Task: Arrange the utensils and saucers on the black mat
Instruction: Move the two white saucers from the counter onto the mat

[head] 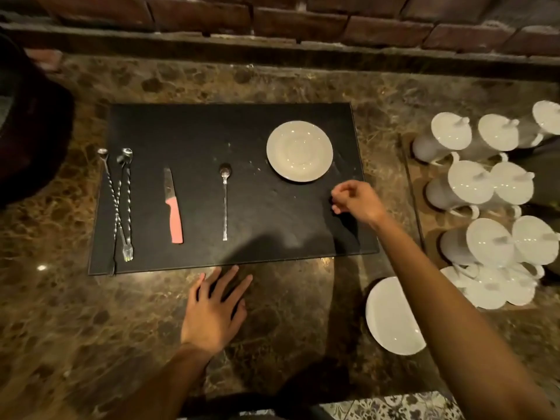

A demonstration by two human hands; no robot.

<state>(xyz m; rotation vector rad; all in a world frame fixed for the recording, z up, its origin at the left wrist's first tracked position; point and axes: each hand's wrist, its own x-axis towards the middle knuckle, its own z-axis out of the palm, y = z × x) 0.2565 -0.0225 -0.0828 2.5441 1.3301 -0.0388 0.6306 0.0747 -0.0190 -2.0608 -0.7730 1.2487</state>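
A black mat [197, 131] lies on the marble counter. At its left edge two long twisted bar spoons [118, 201] lie crossed. A knife with a pink handle [173, 207] and a long silver spoon [225, 201] lie further right. A white saucer [300, 150] sits at the mat's upper right. My right hand [357, 200] hovers just below and right of the saucer, fingers loosely curled, with nothing in it. My left hand [215, 310] rests flat on the counter below the mat's front edge, fingers spread. Another white saucer [391, 316] lies off the mat, partly hidden by my right forearm.
Several white lidded pots [472, 183] stand on a brown mat at the right. A brick wall and stone ledge [272, 47] run along the back. A dark round object [33, 122] sits at the far left. Patterned tiles [403, 407] show below the counter's front edge.
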